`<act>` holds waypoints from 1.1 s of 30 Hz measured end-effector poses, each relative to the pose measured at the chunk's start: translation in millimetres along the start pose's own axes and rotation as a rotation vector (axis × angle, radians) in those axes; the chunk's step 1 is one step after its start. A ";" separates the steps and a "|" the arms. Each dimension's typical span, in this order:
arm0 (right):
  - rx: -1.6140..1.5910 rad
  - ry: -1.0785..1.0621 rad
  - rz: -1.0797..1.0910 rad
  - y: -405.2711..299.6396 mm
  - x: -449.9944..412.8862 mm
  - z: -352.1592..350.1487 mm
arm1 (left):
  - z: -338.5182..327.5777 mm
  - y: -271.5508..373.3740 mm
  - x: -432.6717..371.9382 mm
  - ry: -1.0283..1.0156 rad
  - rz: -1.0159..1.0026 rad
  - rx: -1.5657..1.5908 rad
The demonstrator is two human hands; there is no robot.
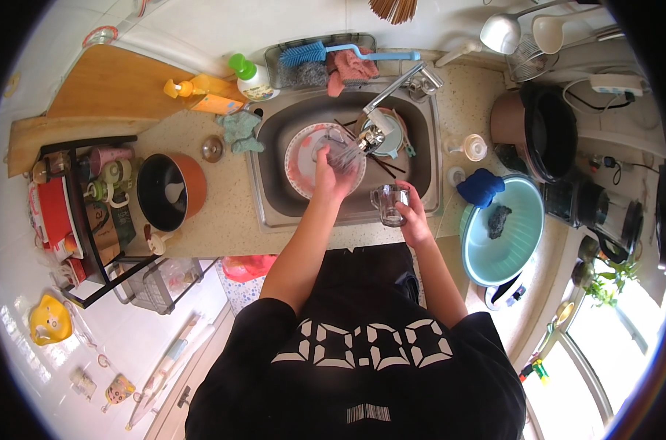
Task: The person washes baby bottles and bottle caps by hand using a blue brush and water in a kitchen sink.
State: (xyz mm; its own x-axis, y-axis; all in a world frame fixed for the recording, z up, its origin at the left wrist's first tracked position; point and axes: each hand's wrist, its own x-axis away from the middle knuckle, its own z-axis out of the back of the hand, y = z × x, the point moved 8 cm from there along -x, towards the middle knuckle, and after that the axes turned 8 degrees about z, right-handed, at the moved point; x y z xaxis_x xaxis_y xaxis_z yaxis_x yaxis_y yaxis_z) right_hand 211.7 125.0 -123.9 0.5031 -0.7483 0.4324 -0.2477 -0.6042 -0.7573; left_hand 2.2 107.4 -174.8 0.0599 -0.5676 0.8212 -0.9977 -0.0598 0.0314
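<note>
Water runs from the chrome faucet point(372, 137) into the steel sink point(272, 190). Under the stream is my left hand point(333, 171), with a clear glass vessel point(333, 144) at its fingers, above a red-patterned plate or bowl point(298, 165). My right hand point(415, 214) grips a clear glass mug point(391, 204) at the sink's front right edge, handle to the left. Behind the faucet, a pale green bowl point(391, 137) lies in the sink with other dishes. Dark chopsticks point(384, 166) rest beside them, partly hidden by the faucet.
A turquoise basin point(514, 242) with a blue cloth point(480, 188) on its rim stands at the right. Left of the sink are a green cloth point(239, 131), an orange pot point(195, 187) and soap bottles point(254, 82). Behind it, a rack holds a blue brush point(305, 54).
</note>
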 end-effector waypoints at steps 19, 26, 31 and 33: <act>-0.016 -0.005 0.010 3.3 0.0 -1.5 | 10.9 -8.9 -12.8 -0.012 0.029 -0.020; -0.013 0.006 0.007 4.0 0.2 0.6 | 10.8 -11.5 -6.2 0.065 -0.001 -0.263; -0.011 0.003 0.016 3.9 -0.1 2.1 | -4.1 17.4 7.9 0.132 -0.484 -1.030; -0.007 0.005 0.010 3.9 0.0 3.7 | -26.8 23.4 21.9 0.130 -0.785 -1.516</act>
State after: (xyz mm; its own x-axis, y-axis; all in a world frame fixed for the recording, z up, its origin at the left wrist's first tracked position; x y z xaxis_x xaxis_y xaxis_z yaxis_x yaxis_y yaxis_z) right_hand 213.8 123.7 -128.6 0.4962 -0.7559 0.4271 -0.2588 -0.5983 -0.7583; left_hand -20.6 115.6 -140.8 0.5865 -0.7149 0.3807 0.1285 0.5462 0.8277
